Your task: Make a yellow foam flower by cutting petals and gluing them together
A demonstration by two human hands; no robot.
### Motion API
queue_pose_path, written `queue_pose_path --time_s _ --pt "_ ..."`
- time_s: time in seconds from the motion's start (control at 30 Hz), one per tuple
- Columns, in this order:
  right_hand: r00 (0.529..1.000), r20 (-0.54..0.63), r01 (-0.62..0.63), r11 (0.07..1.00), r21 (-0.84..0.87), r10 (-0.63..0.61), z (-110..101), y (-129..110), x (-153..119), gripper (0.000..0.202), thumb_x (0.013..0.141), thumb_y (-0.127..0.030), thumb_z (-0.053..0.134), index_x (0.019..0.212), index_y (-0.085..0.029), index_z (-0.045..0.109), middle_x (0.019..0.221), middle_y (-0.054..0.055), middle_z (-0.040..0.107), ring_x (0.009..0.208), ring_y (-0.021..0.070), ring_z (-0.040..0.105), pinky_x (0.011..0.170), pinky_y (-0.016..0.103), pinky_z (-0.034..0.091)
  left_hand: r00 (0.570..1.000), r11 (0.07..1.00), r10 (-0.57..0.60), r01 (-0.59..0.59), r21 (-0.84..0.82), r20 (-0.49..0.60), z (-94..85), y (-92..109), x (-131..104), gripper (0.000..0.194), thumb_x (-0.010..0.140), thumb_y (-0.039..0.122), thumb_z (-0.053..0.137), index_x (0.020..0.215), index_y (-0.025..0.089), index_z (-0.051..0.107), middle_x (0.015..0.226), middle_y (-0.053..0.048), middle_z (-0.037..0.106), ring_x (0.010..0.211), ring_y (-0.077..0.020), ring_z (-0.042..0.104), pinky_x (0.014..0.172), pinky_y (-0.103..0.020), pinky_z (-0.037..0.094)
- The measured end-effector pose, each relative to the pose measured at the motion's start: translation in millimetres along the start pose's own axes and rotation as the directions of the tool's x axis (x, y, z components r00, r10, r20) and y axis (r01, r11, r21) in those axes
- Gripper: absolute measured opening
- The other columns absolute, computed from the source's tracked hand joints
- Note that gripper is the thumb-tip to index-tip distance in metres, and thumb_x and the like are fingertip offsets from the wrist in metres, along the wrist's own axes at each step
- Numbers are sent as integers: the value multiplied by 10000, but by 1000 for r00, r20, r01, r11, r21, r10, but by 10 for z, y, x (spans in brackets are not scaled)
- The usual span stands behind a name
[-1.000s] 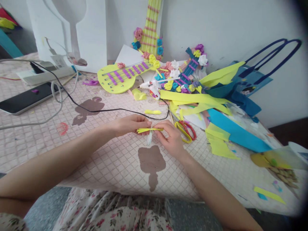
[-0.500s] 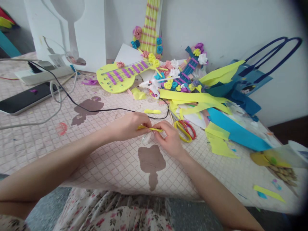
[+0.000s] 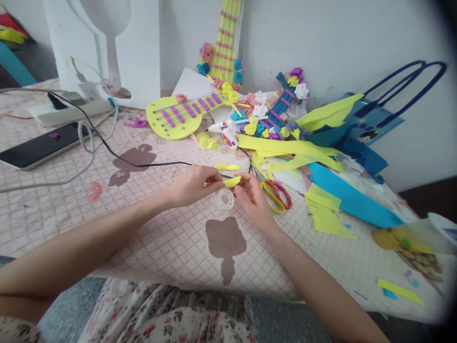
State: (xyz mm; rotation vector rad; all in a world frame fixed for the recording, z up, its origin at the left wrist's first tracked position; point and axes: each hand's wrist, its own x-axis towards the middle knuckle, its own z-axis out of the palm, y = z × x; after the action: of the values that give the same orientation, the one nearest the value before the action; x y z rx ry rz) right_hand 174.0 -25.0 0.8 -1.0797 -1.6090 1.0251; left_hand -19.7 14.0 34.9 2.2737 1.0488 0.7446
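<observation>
My left hand (image 3: 196,186) pinches a short strip of yellow crepe paper (image 3: 232,182) above the table. At the strip's other end is my right hand (image 3: 252,195), its fingertips curled against the paper and its thumb a little below. Under the strip, between both hands, lies a clear plastic ring like an empty tape core (image 3: 224,199). Just behind the hands a second yellow crepe paper piece (image 3: 228,167) rests on the table. Scissors with yellow and red handles (image 3: 282,195) lie right of my right hand.
A glue gun (image 3: 226,131) lies behind, its black cord (image 3: 160,164) running left. Yellow paper guitar (image 3: 174,116), paper flowers (image 3: 259,109) and crepe sheets (image 3: 293,144) crowd the back. A phone (image 3: 43,145) and power strip (image 3: 67,109) are left; a bag of peanuts (image 3: 421,257) is right.
The yellow strip, edge-on before, now shows a wider face at its right end. My right thumb has moved down from it. More of the clear ring shows below the hands.
</observation>
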Motion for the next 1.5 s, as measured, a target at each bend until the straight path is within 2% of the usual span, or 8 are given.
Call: queue_pose_path --time_s 0.2,0.33,0.53,0.77,0.97,1.23,1.37,1.5 --pt "996 61 -66 989 130 59 63 48 -2 397 790 -429 631 1086 -260 427 1083 54 529 909 171 569 746 334 514 992 990 -120 116 -79 -44 39 1 1 173 817 270 544 761 146 651 699 -18 684 612 -112 585 584 -222 441" --pt "995 -84 46 995 -93 -54 84 21 -41 382 743 -399 683 981 -250 424 1077 47 505 909 165 550 722 316 504 985 986 -150 143 -85 -88 72 16 -4 170 807 273 540 752 148 643 680 -13 672 610 -114 580 582 -224 447" --pt "980 60 197 922 -333 -188 64 -67 -54 219 777 -358 649 934 -234 559 1147 83 482 1082 216 501 759 325 516 979 979 -171 156 -133 -107 116 -1 -4 162 802 261 536 749 142 632 694 -16 662 621 -110 576 606 -224 459" --pt "955 57 285 846 -452 -291 97 -72 -70 85 785 -243 628 840 -213 572 1155 90 509 1085 217 527 947 398 435 977 968 -173 145 -206 -123 126 -10 -4 164 808 271 542 764 134 623 722 -28 658 659 -119 581 635 -238 470" --pt "992 52 128 949 -289 -118 42 -62 -25 94 830 -272 552 772 -200 563 1118 87 570 1004 191 566 731 294 508 963 909 -261 219 -354 -73 53 -14 27 188 806 295 546 725 131 590 607 8 552 527 -77 460 474 -190 366" --pt "996 58 78 963 -256 -66 38 -18 -14 121 825 -291 555 751 -196 565 1082 81 582 978 186 571 718 285 514 948 811 -297 313 -494 113 72 -112 68 224 775 359 590 716 143 578 596 14 548 487 -64 432 429 -181 294" --pt "995 72 81 961 -265 -64 52 -30 -16 110 818 -290 562 757 -198 565 1096 81 576 981 185 571 699 275 517 953 825 -294 294 -482 77 89 -110 62 185 732 308 635 708 139 564 643 -6 598 548 -84 502 487 -198 370" --pt "995 73 87 959 -270 -70 53 -25 -15 113 828 -304 562 793 -196 567 1130 92 568 1016 187 570 724 279 519 976 962 -185 157 -225 -113 94 -74 22 138 782 270 590 718 150 566 643 4 590 578 -99 517 549 -227 406"
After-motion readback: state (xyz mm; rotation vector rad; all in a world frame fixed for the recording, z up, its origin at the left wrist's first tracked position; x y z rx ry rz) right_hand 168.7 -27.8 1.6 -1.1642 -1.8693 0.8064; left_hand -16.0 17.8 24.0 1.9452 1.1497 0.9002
